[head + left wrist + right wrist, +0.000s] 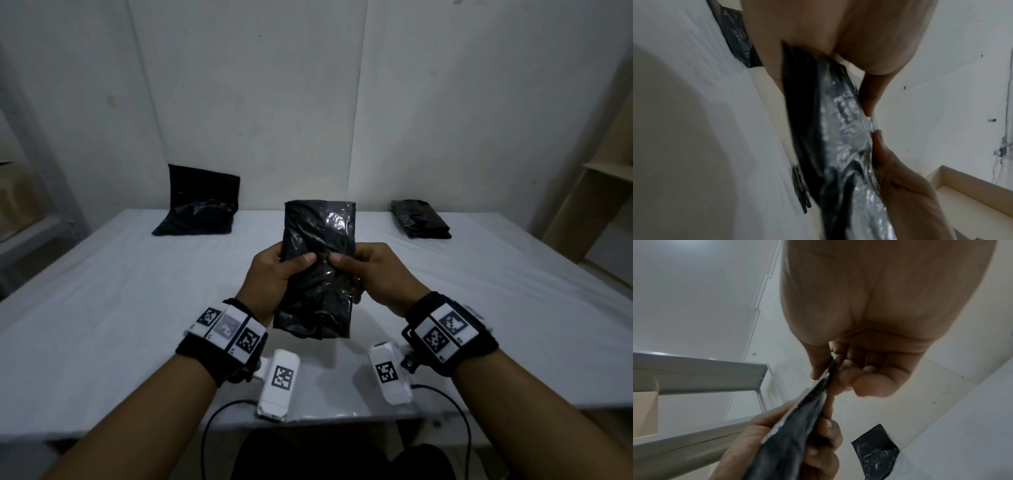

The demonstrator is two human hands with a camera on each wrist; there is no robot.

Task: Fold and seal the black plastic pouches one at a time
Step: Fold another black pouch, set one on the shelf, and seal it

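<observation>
Above white table (102, 308), pouch (317, 270) upright, long axis toward far edge, thumbs of left hand (274, 274) and right hand (373, 274) pinching mid-face.

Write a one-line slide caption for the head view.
Both hands, left hand and right hand, grip a black pouch above the white table; two more pouches lie behind.

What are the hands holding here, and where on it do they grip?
Both hands grip one black pouch above the table: left hand on its left edge, right hand on its right edge, thumbs pressing its front mid-height.
</observation>
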